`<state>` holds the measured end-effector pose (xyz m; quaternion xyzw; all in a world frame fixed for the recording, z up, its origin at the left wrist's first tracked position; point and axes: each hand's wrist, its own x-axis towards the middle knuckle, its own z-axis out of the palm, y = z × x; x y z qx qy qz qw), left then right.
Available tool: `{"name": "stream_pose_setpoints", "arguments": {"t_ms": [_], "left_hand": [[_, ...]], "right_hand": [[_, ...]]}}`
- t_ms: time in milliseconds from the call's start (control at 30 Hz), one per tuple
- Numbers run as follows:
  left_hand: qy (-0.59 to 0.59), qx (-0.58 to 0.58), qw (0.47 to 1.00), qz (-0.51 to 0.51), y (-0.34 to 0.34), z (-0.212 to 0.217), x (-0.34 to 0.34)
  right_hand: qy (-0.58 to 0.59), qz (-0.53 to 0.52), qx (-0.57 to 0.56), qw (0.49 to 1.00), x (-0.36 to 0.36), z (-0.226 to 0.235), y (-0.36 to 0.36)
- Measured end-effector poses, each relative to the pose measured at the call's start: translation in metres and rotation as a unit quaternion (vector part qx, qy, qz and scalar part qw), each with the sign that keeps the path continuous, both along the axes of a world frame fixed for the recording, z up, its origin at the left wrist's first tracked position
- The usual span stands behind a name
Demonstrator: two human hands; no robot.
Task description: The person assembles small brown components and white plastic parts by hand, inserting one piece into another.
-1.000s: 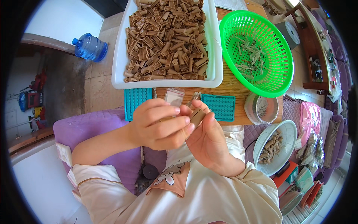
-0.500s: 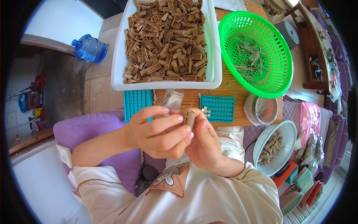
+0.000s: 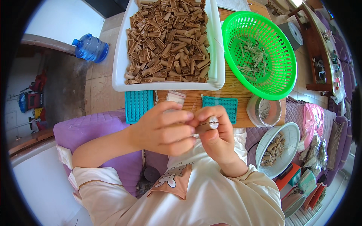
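Note:
A small brown plastic tube-like casing (image 3: 204,127) is held in front of my chest, its shiny, slotted, silver-coloured round end turned up toward me. My right hand (image 3: 220,135) pinches it between thumb and index finger. The curled fingers of my left hand (image 3: 162,128) close at its other end, where their tips are partly hidden. Just beyond my hands, a small clear bag (image 3: 176,98) lies on the wooden table. Two teal ridged trays, the left one (image 3: 138,107) and the right one (image 3: 228,105), flank it; my right hand covers part of the latter.
A white bin (image 3: 220,75) heaped with brown plastic casings (image 3: 167,41) fills the table's far side. To its right stands a green basket (image 3: 288,81) with thin offcuts. A clear round tub (image 3: 252,113) sits at the table's right edge, near a pale basin (image 3: 292,150) of brown pieces.
The casing has tipped from upright, so its silver round end now faces me. My right hand has moved slightly right and up, covering the small pale discs beside the right tray.

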<state>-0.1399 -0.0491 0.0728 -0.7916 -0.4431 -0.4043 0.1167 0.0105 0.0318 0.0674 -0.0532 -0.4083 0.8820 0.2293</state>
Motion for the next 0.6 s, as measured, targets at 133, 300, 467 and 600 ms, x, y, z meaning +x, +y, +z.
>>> {"name": "stream_pose_setpoints", "arguments": {"t_ms": [133, 300, 467, 600], "left_hand": [[-0.299, -0.194, 0.934, 0.022, -0.003, 0.006, 0.011], [-0.384, -0.378, 0.84, -0.061, -0.003, 0.024, 0.013], [-0.42, -0.304, 0.853, -0.052, -0.005, 0.022, 0.021], [-0.42, -0.291, 0.859, -0.011, -0.009, 0.026, 0.024]], "right_hand": [[0.0, -0.068, 0.137, 0.988, -0.001, 0.0, 0.0], [0.003, -0.071, 0.259, 0.963, -0.01, 0.002, -0.015], [0.018, -0.124, 0.343, 0.931, -0.02, -0.001, -0.024], [0.036, -0.203, 0.392, 0.897, -0.029, -0.001, -0.026]]}}
